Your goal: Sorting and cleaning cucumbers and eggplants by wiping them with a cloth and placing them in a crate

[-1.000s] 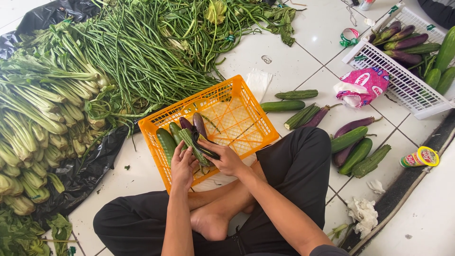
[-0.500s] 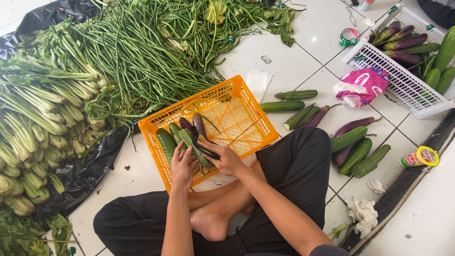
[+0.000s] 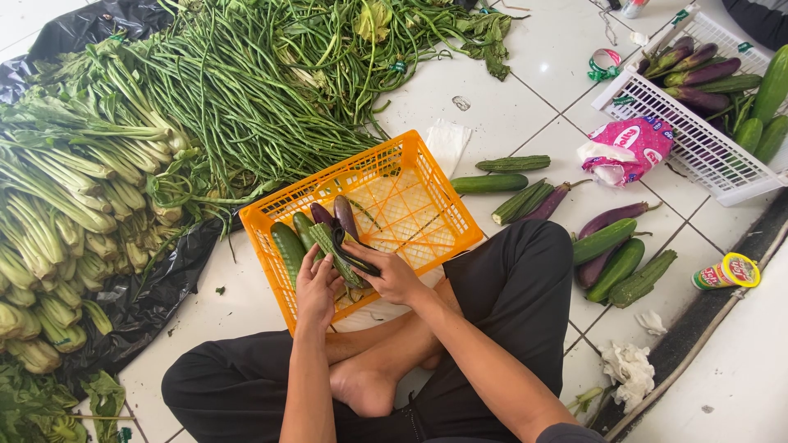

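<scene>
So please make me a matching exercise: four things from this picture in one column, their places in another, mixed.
1. orange plastic crate
2. white plastic basket
3. heap of long green beans
4. pink plastic bag

a. on the tiles just left of the white basket
b. top right, holding purple eggplants
c. before the crossed legs, under both hands
d. top middle, behind the crate

Pairs: 1-c, 2-b, 3-d, 4-a
</scene>
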